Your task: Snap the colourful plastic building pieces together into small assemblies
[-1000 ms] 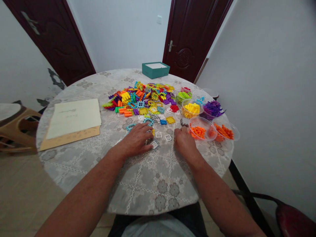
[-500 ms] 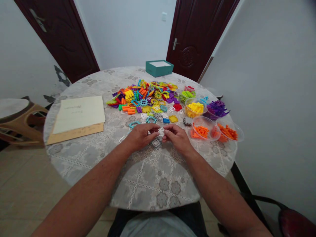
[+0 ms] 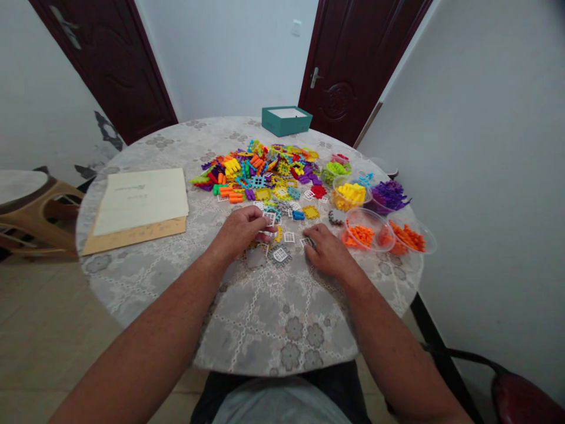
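My left hand point(image 3: 242, 232) is closed, holding a small white window-shaped plastic piece point(image 3: 269, 218) between thumb and fingers just above the table. My right hand point(image 3: 324, 246) rests low at the tabletop, its thumb and fingers curled around another white window piece point(image 3: 305, 241), partly hidden by the fingertips. Between the hands lies a loose white window piece point(image 3: 289, 237). Nearer to me, a grey notched piece point(image 3: 288, 258) has a white window piece point(image 3: 280, 254) on it. A yellow piece point(image 3: 278, 234) shows beside my left fingertips.
A heap of colourful plastic building pieces point(image 3: 260, 168) covers the table's middle. Clear tubs on the right hold yellow point(image 3: 351, 194), orange point(image 3: 361, 235) and purple pieces point(image 3: 388, 194). A green box point(image 3: 286, 122) stands at the back; papers point(image 3: 141, 200) lie left.
My hands have moved apart from their shared hold on a white piece. The left went left and slightly up, the right moved right and down. A white window piece now shows between them.
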`<state>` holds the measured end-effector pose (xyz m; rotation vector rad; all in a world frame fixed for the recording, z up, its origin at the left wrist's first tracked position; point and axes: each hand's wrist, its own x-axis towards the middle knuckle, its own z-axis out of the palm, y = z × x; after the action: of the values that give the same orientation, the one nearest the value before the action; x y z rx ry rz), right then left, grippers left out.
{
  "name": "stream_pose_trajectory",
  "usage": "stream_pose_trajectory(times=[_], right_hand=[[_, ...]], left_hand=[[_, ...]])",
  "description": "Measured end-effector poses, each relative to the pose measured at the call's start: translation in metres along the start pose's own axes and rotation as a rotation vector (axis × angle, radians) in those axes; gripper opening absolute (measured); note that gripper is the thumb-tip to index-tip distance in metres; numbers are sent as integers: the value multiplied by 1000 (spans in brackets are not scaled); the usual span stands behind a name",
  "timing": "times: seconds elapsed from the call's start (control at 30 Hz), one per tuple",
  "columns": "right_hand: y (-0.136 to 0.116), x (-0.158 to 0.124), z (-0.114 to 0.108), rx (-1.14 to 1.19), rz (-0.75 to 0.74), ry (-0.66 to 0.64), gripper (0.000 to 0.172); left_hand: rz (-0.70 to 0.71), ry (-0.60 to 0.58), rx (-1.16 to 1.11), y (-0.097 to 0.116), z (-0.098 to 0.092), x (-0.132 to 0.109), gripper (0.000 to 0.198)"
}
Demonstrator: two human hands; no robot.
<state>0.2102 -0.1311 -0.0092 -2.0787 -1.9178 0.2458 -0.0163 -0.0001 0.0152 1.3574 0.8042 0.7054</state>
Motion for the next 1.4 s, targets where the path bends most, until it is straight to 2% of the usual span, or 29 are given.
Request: stream_pose_trajectory(times=[0.17, 0.33, 0.43, 0.53, 0.67, 0.77, 0.9, 1.13, 1.27, 1.4], right_hand=[[2, 2, -1, 32, 48, -41, 26], [15, 5, 1, 150, 27, -13, 27], [20, 7, 3, 264, 35, 29, 11], [15, 11, 8, 518, 110, 112, 14], [-9, 15, 18, 1075, 209, 191, 30], [-30, 15, 23, 1260, 199, 202, 34], [-43, 16, 27, 1250, 189, 227, 33], [-40, 18, 38, 1204, 173, 235, 34], [-38, 17, 41, 968, 122, 285, 32], [-41, 18, 38, 732, -5, 330, 28]], left_hand=[[-64, 3, -61, -3, 5, 1, 23], [-92, -5, -71, -5, 9, 2, 17], [-94, -15, -83, -6, 9, 2, 12], [-101, -15, -96, -6, 9, 3, 21], [-123, -40, -120, -8, 9, 3, 24], [-134, -86, -124, -10, 9, 1, 27], [-124, -141, -92, -12, 10, -1, 30], [-80, -280, -55, -20, 13, -1, 31], [-36, -286, 24, -21, 13, 0, 33], [46, -333, 180, -19, 12, -1, 33]])
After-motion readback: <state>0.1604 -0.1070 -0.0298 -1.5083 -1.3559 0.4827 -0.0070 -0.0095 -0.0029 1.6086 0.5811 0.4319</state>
